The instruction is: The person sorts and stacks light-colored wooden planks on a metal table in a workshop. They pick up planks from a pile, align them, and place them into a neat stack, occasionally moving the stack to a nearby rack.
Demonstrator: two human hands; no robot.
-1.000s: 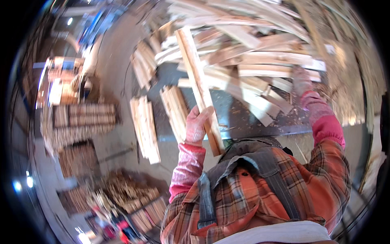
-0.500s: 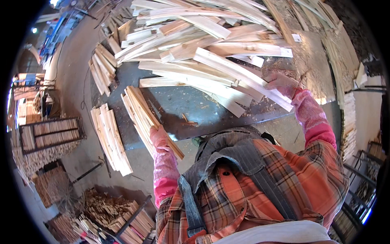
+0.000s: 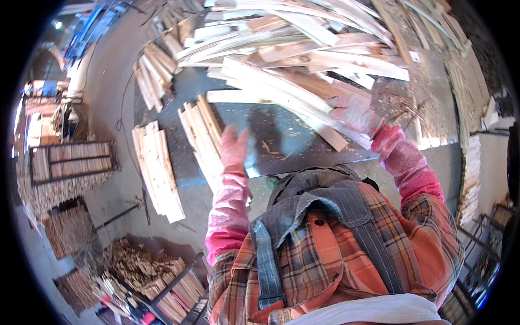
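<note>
My left hand (image 3: pixel 234 149), its fingers raised and apart, is empty beside a small stack of narrow wooden boards (image 3: pixel 201 135) on the dark metal table (image 3: pixel 238 116). My right hand (image 3: pixel 357 115), a little smeared by motion, is closed around the near right end of a long pale wooden board (image 3: pixel 281 86). This board lies slanted over other loose boards at the front of a big heap (image 3: pixel 303 54). How many pieces the right hand holds is hidden. Pink patterned sleeves cover both forearms.
Another board bundle (image 3: pixel 157 170) overhangs the table's left edge, with a smaller bundle (image 3: pixel 154 73) farther back. Wood scraps fill a metal-framed bin (image 3: pixel 149 265) at lower left. Stacked slats stand in a rack (image 3: pixel 73 162). Sawdust and chips (image 3: pixel 428 97) cover the right side.
My left hand has let go of the small board stack and moved up and right. My right hand has shifted left, and the long board has moved left with it. The view has shifted slightly.
</note>
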